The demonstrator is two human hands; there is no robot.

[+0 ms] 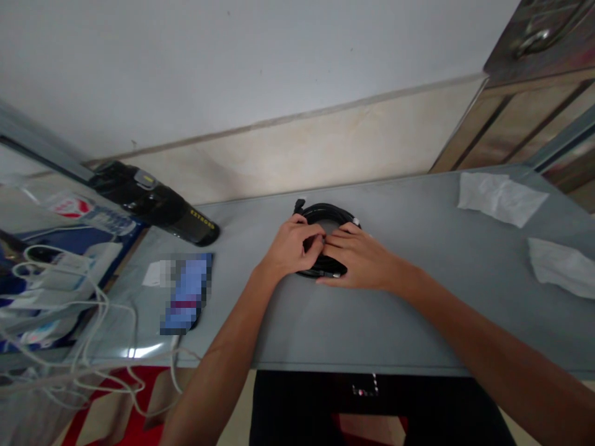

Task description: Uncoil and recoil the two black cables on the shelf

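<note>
A coiled black cable [329,212] lies on the grey table [372,334], with a dark connector sticking out at its upper left and a metal-tipped plug at its lower edge. My left hand [296,244] is over the coil's left side, its thumb and index finger bent toward each other around part of the cable. From the right, my right hand [356,255] rests across the coil, fingers pointing left and touching my left fingertips, thumb spread low. Something small and dark shows between the fingertips; the hands partly cover it and the middle of the coil.
A black bottle [162,207] stands at the back left, near a blurred phone [188,294] with a white cable. Farther left are a clear plastic bottle [88,210] and tangled white cords. White tissues [499,197] lie at the right. A wall borders the table's back.
</note>
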